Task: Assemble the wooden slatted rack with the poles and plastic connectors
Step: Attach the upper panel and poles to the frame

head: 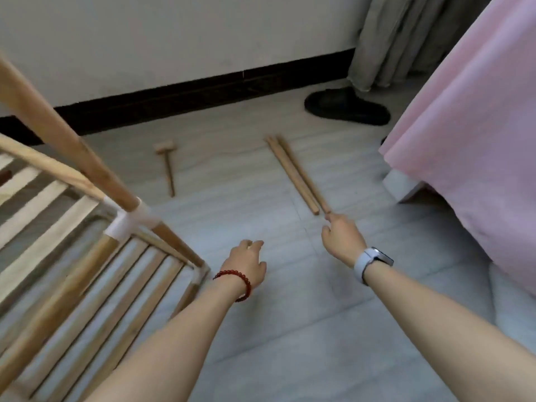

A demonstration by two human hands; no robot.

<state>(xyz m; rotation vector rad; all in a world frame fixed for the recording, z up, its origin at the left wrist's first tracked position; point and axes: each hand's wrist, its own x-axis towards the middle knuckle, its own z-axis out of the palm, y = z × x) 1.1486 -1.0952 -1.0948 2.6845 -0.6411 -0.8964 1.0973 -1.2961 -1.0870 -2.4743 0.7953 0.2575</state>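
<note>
The partly built wooden slatted rack (61,227) fills the left side, its poles joined by a white plastic connector (127,223). Two loose wooden poles (295,174) lie side by side on the floor ahead. My right hand (342,236), a watch on its wrist, reaches to the near end of those poles; its fingertips are at the right pole's tip and hold nothing. My left hand (248,264), with a red bead bracelet, hovers above the floor with loosely curled fingers, just right of the rack's lower corner connector (201,272).
A small wooden mallet (167,163) lies on the grey floor (290,329) near the wall. A black slipper (346,107) sits by the curtain at the back. A bed with a pink cover (475,126) borders the right side.
</note>
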